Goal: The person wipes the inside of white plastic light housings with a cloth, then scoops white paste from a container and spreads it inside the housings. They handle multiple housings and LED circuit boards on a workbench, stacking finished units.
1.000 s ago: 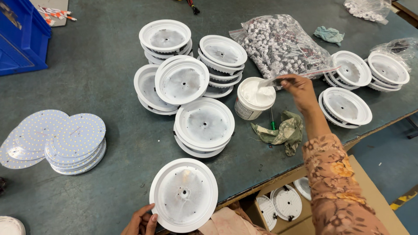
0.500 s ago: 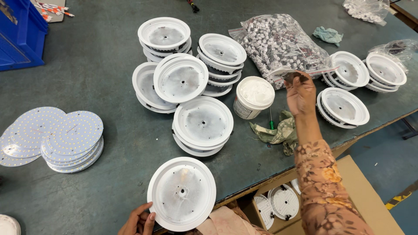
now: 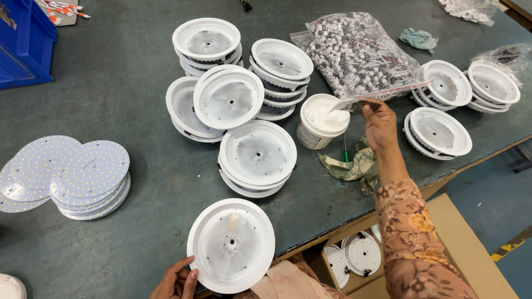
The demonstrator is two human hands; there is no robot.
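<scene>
A: Since a second ago the right hand has gone from the tub rim out to the bag side and is now back at the white tub. Left hand hasn't shifted.

B: What's the right hand holding?

A: Fingers pinched together on a thin flat stick; its far end lies over the white paste in the tub. Hand sits just right of the tub, above a crumpled green rag.

B: Left?

A: At the near table edge, fingers curled against the left rim of a round white lamp housing. Touching it; can't tell if it's really clamped. The housing lies open side up, partly overhanging the edge.

B: Around it?

A: Stacks of the same housings mid-table, tub just right of them. Clear bag of small parts behind the tub. More housings at the right. Pile of round LED boards on the left, well apart from both hands. Blue bin in the far-left corner. Cardboard box below the table edge.
</scene>
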